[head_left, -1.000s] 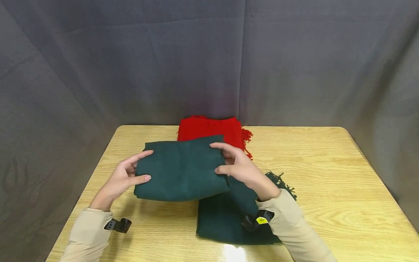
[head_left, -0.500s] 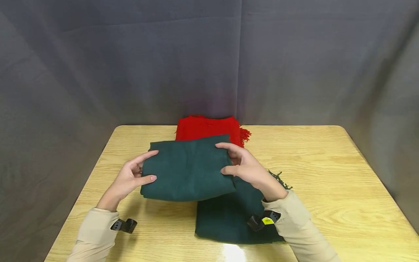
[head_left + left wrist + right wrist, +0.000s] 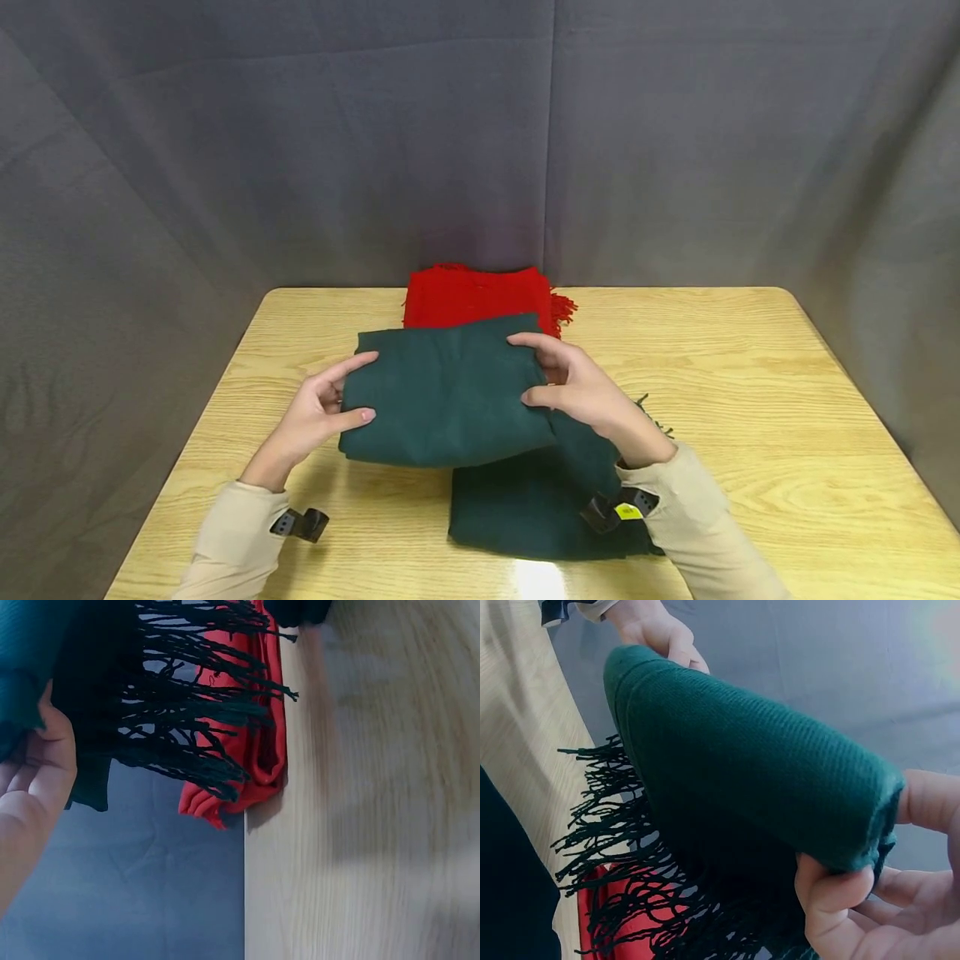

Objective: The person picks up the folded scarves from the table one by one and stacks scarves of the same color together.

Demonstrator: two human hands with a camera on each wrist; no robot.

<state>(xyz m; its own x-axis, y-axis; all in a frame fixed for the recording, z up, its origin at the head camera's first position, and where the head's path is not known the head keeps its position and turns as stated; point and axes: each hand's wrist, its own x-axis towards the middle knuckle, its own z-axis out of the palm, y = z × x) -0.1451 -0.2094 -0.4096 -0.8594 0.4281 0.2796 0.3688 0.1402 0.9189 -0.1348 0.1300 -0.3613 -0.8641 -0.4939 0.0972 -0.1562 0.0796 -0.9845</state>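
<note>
A folded dark green scarf [image 3: 446, 396] is held up above the wooden table [image 3: 750, 400] between both hands. My left hand [image 3: 330, 408] pinches its left edge, thumb below and fingers on top. My right hand [image 3: 577, 387] grips its right edge the same way. The right wrist view shows the green scarf [image 3: 735, 795] folded over, its dark fringe [image 3: 622, 847] hanging beneath, with my right hand [image 3: 870, 900] pinching the end. In the left wrist view my left hand [image 3: 30, 787] holds the green cloth beside the fringe [image 3: 187, 697].
A second dark green scarf [image 3: 525, 508] lies flat on the table under my right forearm. A folded red scarf [image 3: 480, 296] with fringe lies at the table's far edge, also seen as the red scarf [image 3: 255, 757]. Grey cloth backdrop [image 3: 480, 142] surrounds the table.
Both hands have carried the folded green scarf a little to the right, over the flat green scarf. The grip of each hand is unchanged.
</note>
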